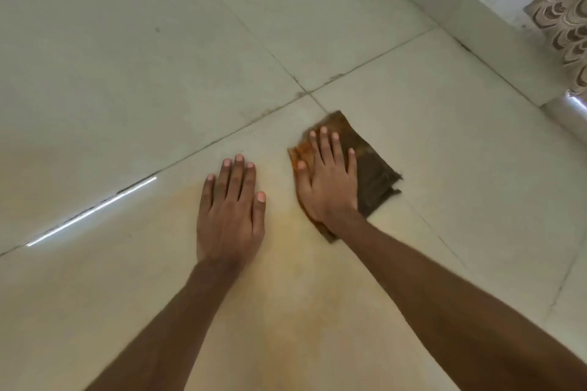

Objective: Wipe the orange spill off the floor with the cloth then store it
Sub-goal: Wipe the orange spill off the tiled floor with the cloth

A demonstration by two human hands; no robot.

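right hand [328, 182] presses flat, fingers spread, on my brown cloth [371, 173]; left hand [230, 216] lies open, empty, on the orange spill [286, 279].

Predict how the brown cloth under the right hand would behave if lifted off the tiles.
The cloth would probably droop limply: it lies folded flat with a frayed edge. Its orange-stained side looks damp, so it may cling or drip. The right hand presses it flat, suggesting it slides easily.

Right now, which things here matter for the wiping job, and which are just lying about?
Part of the job: brown cloth under the right hand; orange spill; left hand flat on the floor tiles.

Just there: patterned fabric; wall skirting.
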